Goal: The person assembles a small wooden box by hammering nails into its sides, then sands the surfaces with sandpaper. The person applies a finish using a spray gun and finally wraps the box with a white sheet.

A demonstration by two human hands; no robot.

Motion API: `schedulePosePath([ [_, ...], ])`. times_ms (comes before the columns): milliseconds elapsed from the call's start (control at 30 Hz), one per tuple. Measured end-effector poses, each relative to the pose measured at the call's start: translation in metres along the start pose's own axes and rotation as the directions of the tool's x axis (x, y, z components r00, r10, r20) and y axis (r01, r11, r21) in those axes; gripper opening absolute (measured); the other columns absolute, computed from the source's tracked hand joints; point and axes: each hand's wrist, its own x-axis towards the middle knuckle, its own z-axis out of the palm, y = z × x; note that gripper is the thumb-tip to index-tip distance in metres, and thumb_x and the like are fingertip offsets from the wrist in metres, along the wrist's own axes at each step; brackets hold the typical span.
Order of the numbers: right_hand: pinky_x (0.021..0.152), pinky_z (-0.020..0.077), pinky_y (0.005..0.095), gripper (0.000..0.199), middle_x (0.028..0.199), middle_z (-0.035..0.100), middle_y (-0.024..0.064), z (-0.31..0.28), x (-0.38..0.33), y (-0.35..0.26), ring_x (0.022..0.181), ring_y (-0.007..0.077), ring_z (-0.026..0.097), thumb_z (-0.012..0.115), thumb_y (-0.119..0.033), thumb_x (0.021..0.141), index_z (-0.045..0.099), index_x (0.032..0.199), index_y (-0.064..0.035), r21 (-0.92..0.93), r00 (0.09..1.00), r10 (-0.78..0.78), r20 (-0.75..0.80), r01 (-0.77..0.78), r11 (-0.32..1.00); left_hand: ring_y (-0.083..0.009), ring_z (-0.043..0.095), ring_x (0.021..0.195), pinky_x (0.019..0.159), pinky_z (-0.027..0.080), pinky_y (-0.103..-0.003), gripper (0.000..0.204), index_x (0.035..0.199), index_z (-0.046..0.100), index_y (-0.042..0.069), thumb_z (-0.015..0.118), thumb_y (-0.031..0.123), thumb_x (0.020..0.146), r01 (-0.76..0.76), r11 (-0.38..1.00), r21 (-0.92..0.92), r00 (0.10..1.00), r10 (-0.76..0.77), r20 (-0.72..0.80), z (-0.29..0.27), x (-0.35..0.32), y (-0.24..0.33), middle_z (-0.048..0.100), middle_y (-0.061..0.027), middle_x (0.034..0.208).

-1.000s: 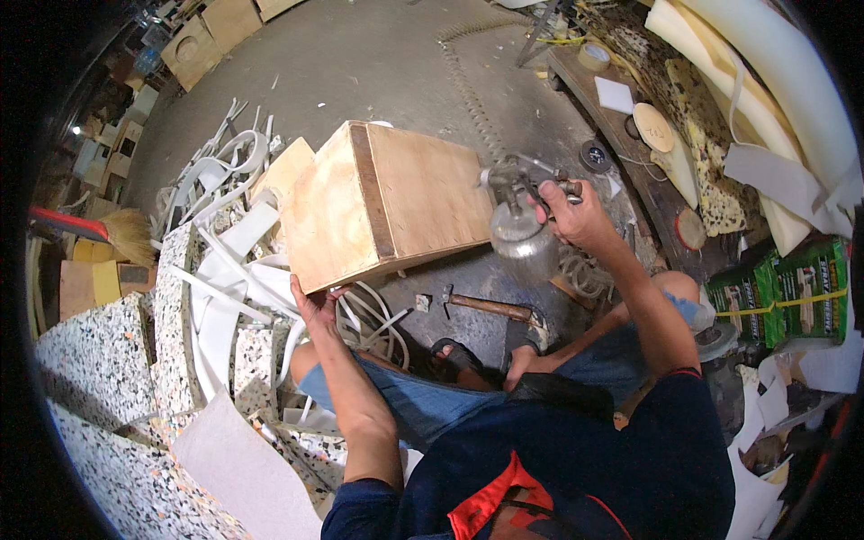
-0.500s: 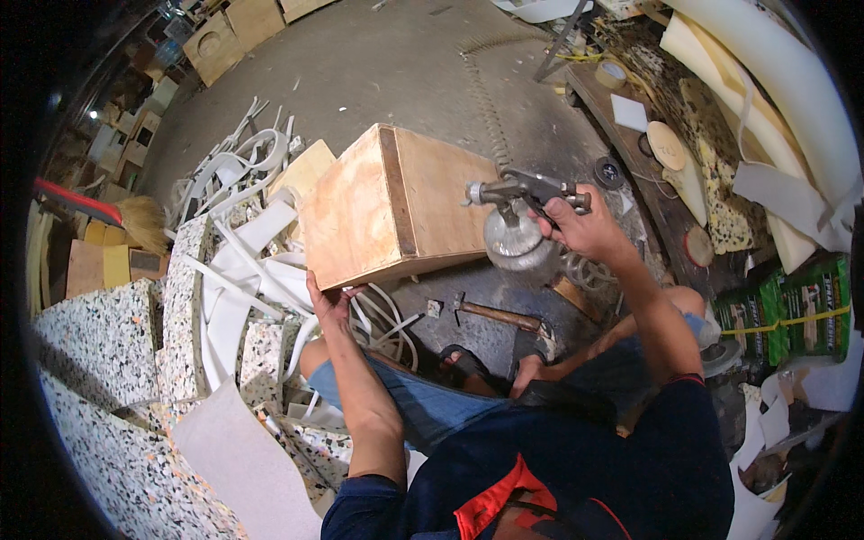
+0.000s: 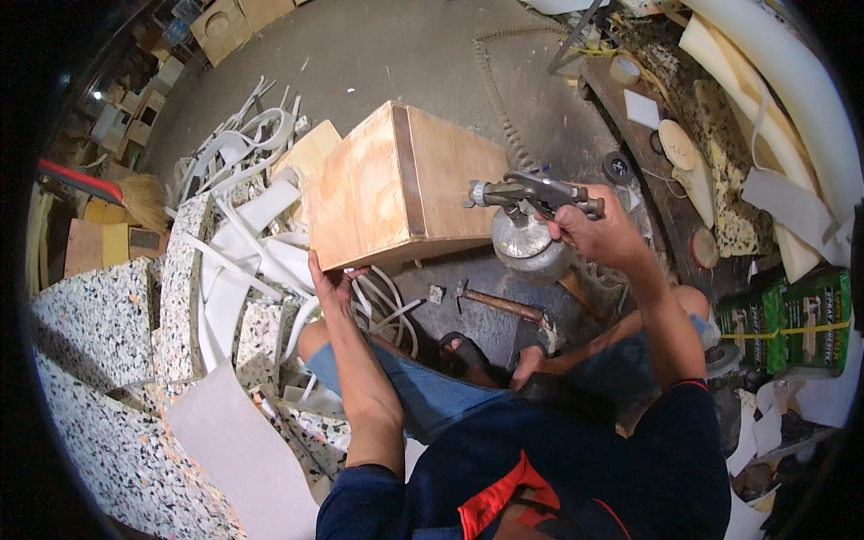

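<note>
A plywood box (image 3: 360, 202) with a dark strip down one edge is held tilted in front of me. My left hand (image 3: 333, 286) grips its lower left edge, thumb against the near face and the other fingers underneath, partly hidden. In my right hand (image 3: 601, 229) is a metal spray gun (image 3: 531, 247) with a round cup below, its nozzle pointing left across the box's right-hand face. I cannot make out any spray. A coiled hose (image 3: 490, 85) runs over the floor behind the gun.
A hammer (image 3: 499, 303) lies on the floor near my feet. White foam strips (image 3: 243, 247) and speckled foam blocks (image 3: 99, 324) crowd the left, beside a broom (image 3: 139, 198). Right of me are a low bench (image 3: 661, 193) holding scraps and green packages (image 3: 783, 328).
The box has risen and tilted a little in my left hand. My right hand and the spray gun have shifted slightly right, and the hose has moved.
</note>
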Motion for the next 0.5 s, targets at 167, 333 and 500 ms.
schedulePosePath([
  [167,0.060,0.0426,0.0271,0.045,0.066,0.058,-0.0007,-0.006,-0.023,-0.010,0.065,0.0080,0.052,0.063,-0.046,0.098,0.069,0.080,-0.0051,-0.136,0.997,0.069,0.043,-0.063,0.989,-0.0429,0.063,0.115,0.067,0.061,-0.067,0.077,0.147,0.040,0.013,0.053,0.065,0.092,0.014,1.000,0.005,0.999,-0.014,0.032,-0.001,0.000,0.000,0.052,-0.0200,0.142],
  [333,0.063,0.0449,0.0299,0.049,0.065,0.058,0.0017,0.007,-0.025,-0.001,0.065,0.0110,0.054,0.062,-0.050,0.097,0.068,0.080,-0.0040,-0.308,0.992,-0.092,-0.087,0.061,0.950,-0.0447,0.059,0.122,0.074,0.060,-0.069,0.077,0.148,0.041,0.011,0.055,0.063,0.092,0.025,1.000,0.006,0.999,-0.026,0.043,-0.001,0.000,0.002,0.052,-0.0221,0.144],
  [500,0.063,0.0470,0.0318,0.044,0.066,0.061,0.0034,0.021,-0.026,0.018,0.064,0.0133,0.056,0.061,-0.039,0.100,0.067,0.081,-0.0005,-0.083,0.899,0.163,-0.406,-0.214,0.973,-0.0453,0.058,0.122,0.074,0.060,-0.068,0.079,0.149,0.040,0.012,0.053,0.065,0.091,0.035,0.999,0.030,0.999,-0.035,0.005,0.000,-0.001,0.002,0.051,-0.0221,0.144],
])
